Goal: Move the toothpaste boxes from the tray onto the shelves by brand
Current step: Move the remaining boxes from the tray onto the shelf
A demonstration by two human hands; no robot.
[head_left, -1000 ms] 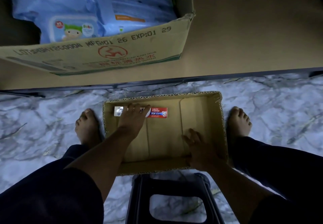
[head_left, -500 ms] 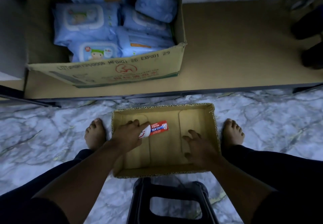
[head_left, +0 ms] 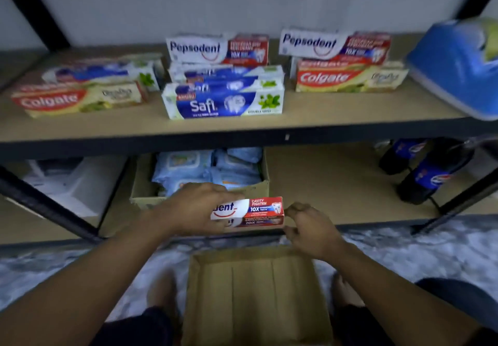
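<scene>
The left hand (head_left: 188, 208) is gripping a Pepsodent box (head_left: 258, 210) at lower centre of the frame, fingers wrapping over its top edge and thumb underneath, holding it level in the air just above the cardboard tray (head_left: 199, 291). The right hand (head_left: 310, 227) is hovering at the box's red end with fingers curling in; whether it is pinching that end or only sitting beside it, I cannot tell. The part of the tray that is showing at bottom centre is holding no boxes, so I am judging this the final one.

Across the middle of the frame, the upper shelf (head_left: 323, 113) is carrying Colgate boxes (head_left: 78, 99) at left and right, Safi boxes (head_left: 223, 103) in the centre, and two Pepsodent stacks (head_left: 218, 49) at the back. What is remaining, by my reading, is lifting this box up onto one of those Pepsodent stacks.
</scene>
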